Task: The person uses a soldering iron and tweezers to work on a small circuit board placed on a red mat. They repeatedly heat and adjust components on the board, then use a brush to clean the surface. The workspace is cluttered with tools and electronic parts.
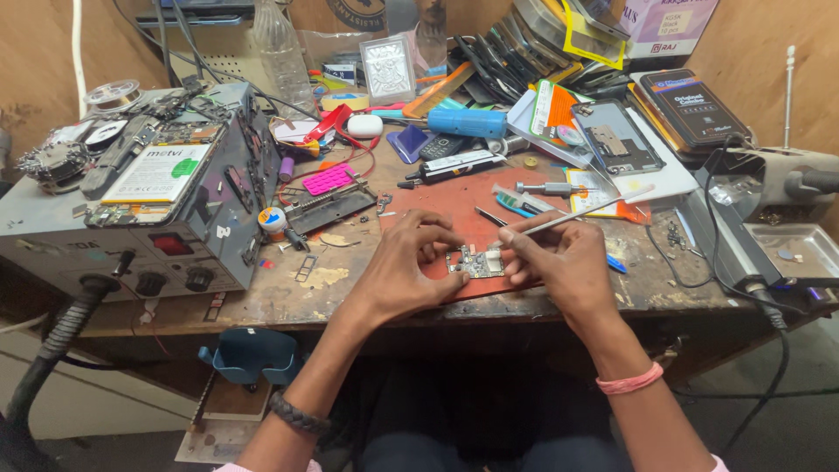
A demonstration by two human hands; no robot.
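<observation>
Fingers of the left hand pinch the small circuit board, lying on the red mat at the near bench edge. Right hand grips slim tweezers, long axis running far-right, tip touching the board's right end.

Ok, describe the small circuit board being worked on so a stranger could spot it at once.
Start at the cluttered wooden workbench and find the reddish-brown mat near its front edge. At the mat's near edge, the left hand and right hand meet over the small circuit board. It is the only board held between fingers, with a thin white-handled tool touching it.
</observation>
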